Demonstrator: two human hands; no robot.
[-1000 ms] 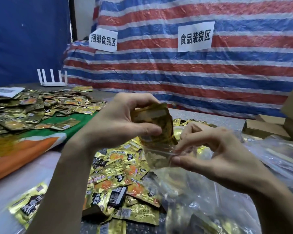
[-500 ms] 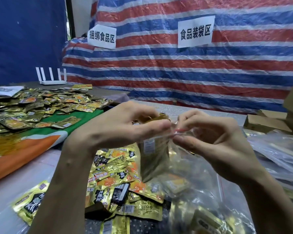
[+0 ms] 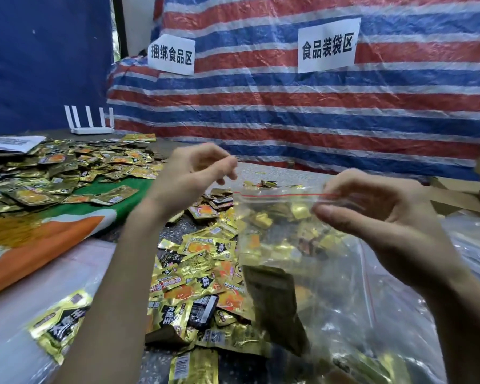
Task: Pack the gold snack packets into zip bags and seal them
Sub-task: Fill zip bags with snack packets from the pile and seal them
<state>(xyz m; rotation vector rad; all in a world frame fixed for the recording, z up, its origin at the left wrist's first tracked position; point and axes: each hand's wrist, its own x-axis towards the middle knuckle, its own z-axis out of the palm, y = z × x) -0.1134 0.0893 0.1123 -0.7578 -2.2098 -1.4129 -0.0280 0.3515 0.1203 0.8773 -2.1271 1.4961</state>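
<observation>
Head view shows the right hand (image 3: 377, 217) pinching the right end of the zip bag (image 3: 283, 245), its red strip (image 3: 275, 194) running sideways toward the empty, loosely curled left hand (image 3: 189, 178) just beside its other end.

This is a makeshift food-packing station, not a home or a shop. A red, white and blue striped tarpaulin (image 3: 288, 112) hangs as a backdrop, with a plain blue sheet (image 3: 45, 56) at its left. Two paper signs are taped to it, reading 食品装袋区 (image 3: 328, 45), food bagging area, and 捆绑食品区 (image 3: 171, 54), food bundling area. Gold snack packets (image 3: 200, 273) lie heaped by the hundred over the tabletop (image 3: 275, 173), more on a green and orange cloth (image 3: 39, 245) toward its left edge. A clear zip bag (image 3: 288, 231) holds packets, and cardboard boxes (image 3: 455, 195) sit at the right edge.
</observation>
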